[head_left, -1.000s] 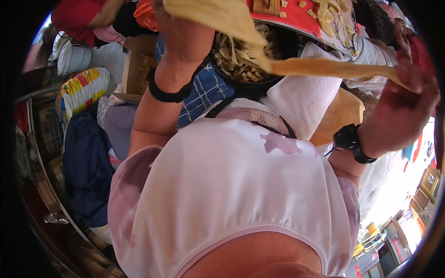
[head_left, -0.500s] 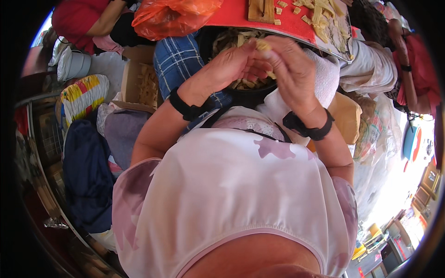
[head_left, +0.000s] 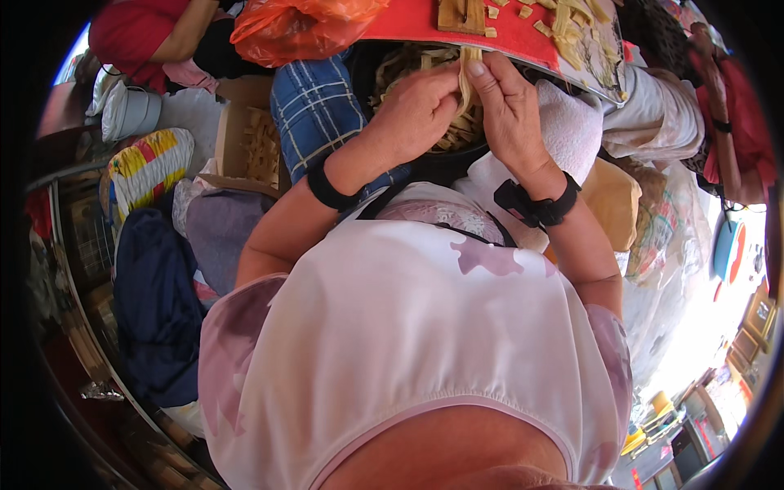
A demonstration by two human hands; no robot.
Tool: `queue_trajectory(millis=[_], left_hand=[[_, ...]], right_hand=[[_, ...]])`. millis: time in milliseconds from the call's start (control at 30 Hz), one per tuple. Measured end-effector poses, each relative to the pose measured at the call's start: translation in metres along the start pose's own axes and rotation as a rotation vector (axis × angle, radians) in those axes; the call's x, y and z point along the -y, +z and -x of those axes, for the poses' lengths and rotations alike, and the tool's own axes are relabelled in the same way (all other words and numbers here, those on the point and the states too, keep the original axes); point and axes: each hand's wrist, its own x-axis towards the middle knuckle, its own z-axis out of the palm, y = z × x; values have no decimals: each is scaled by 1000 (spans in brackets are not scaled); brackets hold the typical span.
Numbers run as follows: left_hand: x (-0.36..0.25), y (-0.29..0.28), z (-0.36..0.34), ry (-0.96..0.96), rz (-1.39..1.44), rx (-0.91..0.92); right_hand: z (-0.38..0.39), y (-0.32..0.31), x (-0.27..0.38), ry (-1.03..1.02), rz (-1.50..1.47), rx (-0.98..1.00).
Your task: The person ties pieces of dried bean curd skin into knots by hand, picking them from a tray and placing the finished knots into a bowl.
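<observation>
A pale yellow flat strip (head_left: 467,77), of a kind I cannot make out, runs upright between my hands. My left hand (head_left: 415,113) is closed on its left side, fingers curled in. From the other side my right hand (head_left: 512,110) pinches it, thumb laid along it near the top. Beneath both hands sits a dark round tub (head_left: 359,77) heaped with similar pale strips (head_left: 404,65). The hands hide part of the tub and the strip's lower end is partly covered.
Ahead is a red tabletop (head_left: 412,23) with a small wooden block (head_left: 460,16) and cut pale pieces (head_left: 572,28). An orange plastic bag (head_left: 302,28) sits at its left. A cardboard box (head_left: 231,131) of pieces stands left. Other people sit at both far sides.
Half a second ago my hands were raised together over a crumpled bit of strip. Now they have drawn apart slightly, and a longer, flat strip shows stretched between them.
</observation>
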Motion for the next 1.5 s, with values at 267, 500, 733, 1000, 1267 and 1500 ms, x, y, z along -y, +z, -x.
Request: queue_trajectory(millis=[267, 500, 733, 1000, 1267, 1500], left_hand=[[-3, -14, -2, 487, -169, -573], [0, -17, 2, 211, 617, -222], [0, -21, -5, 348, 453, -287], [-16, -9, 4, 291, 432, -438], [-6, -41, -5, 392, 172, -516], [-27, -30, 2, 436, -307, -369]], right_hand=[[0, 1, 29, 463, -536, 111], [6, -3, 25, -50, 46, 78], [0, -21, 32, 317, -635, 302], [1, -13, 19, 175, -397, 137], [-7, -46, 16, 541, -592, 27], [-2, -25, 7, 388, -559, 172]])
